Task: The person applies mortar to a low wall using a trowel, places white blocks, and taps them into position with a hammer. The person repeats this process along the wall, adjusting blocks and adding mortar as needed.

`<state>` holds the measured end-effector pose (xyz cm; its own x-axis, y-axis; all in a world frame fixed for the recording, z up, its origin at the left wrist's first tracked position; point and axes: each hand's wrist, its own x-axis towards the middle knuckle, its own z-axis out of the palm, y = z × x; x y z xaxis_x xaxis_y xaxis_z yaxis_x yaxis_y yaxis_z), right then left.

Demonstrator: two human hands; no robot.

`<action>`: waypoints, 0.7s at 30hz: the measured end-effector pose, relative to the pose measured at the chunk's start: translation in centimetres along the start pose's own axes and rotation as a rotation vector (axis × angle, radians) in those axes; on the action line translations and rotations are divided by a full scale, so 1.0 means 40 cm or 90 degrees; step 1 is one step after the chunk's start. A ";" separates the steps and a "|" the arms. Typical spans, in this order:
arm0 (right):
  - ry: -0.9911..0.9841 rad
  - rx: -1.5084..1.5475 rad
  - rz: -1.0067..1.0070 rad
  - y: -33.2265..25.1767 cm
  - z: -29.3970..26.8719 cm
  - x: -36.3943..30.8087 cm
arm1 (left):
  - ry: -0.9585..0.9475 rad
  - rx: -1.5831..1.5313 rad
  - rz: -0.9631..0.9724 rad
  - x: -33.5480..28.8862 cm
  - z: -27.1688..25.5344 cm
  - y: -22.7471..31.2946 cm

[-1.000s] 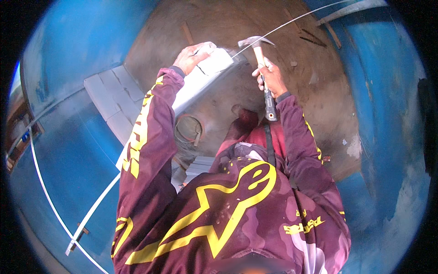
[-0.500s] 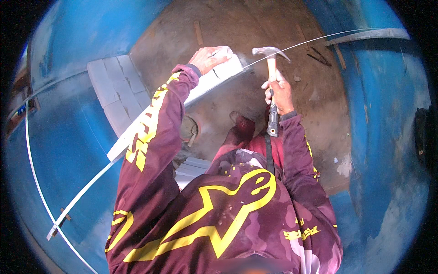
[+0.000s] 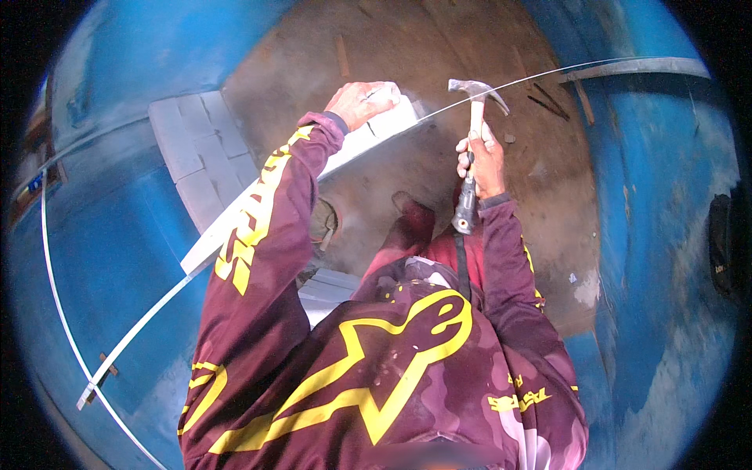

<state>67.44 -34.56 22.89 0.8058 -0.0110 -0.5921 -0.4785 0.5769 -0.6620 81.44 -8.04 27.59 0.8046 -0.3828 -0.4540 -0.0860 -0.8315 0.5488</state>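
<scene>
Blue wall [image 3: 658,204] | left grip [image 3: 359,103] rests on white block [image 3: 397,118], hold unclear; right grip [image 3: 486,162] wraps hammer [image 3: 477,114] | apparently steadying block; any tap wants careful aim

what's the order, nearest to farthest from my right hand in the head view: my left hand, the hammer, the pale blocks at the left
1. Hammer: gripped in the right hand
2. Left hand: to its left, at the white block
3. Pale blocks: farther left, beyond the left hand
</scene>
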 end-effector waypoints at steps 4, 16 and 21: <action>0.010 -0.153 0.135 0.031 0.043 0.004 | 0.010 0.012 0.016 -0.010 -0.007 0.005; -0.039 -0.202 0.098 0.025 0.045 -0.003 | 0.004 -0.029 -0.004 -0.036 -0.023 0.000; -0.037 -0.276 0.073 0.026 0.065 -0.008 | 0.000 -0.032 -0.037 -0.049 -0.024 -0.017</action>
<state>67.59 -31.84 23.59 0.7517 0.0858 -0.6539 -0.6574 0.1756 -0.7328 80.49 -6.33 28.79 0.8078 -0.3345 -0.4854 -0.0100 -0.8311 0.5560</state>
